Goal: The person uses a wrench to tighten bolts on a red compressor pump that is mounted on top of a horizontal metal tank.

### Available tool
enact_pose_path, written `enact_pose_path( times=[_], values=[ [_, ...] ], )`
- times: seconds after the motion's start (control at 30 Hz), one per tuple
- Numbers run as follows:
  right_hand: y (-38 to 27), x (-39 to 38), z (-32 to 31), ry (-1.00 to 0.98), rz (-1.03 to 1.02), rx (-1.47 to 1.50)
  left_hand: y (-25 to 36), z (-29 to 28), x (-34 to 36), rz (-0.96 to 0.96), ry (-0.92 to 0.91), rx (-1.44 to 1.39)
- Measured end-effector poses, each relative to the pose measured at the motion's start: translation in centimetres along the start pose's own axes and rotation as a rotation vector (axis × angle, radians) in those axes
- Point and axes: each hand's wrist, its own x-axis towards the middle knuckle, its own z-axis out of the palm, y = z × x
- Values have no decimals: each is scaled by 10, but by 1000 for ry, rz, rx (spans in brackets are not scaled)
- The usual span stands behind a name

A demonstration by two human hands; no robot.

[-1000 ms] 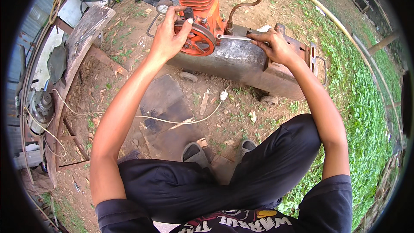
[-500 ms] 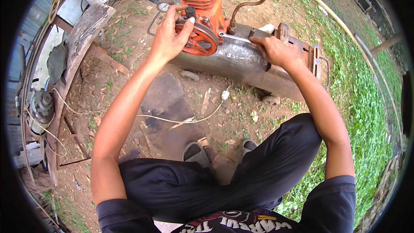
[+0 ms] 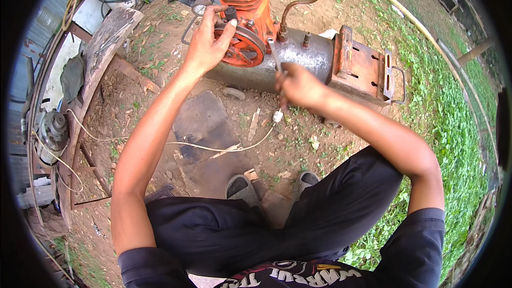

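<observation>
Wrench point(image 3: 275, 56), slim silver metal, upper centre: right hand point(image 3: 298, 85) clasps its end, presumably for leverage; left hand point(image 3: 209, 37), spread, likely steadies orange-red spoked wheel point(image 3: 248, 53).

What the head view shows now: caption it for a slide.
Left hand at the orange wheel, right hand gripping a wrench near the grey metal tank.

Black trousers point(image 3: 208, 229), short dark sleeves point(image 3: 140, 266)

an outdoor yard workshop, it seems: bare dirt point(image 3: 341, 2) and green grass point(image 3: 450, 149), a ridged metal wall point(image 3: 45, 26), a rough wooden bench point(image 3: 121, 20) and an air compressor point(image 3: 317, 56).
</observation>
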Motion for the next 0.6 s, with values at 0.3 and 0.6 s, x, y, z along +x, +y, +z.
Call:
enact_pose_path(
  times=[0.3,0.6],
  values=[
    [-10,-17,-99,313,-435,-692,10,1,-3,-11,-3,29],
    [28,36,-119,391,-609,-1015,8,2,0,-31,-1,-43]
  ],
)
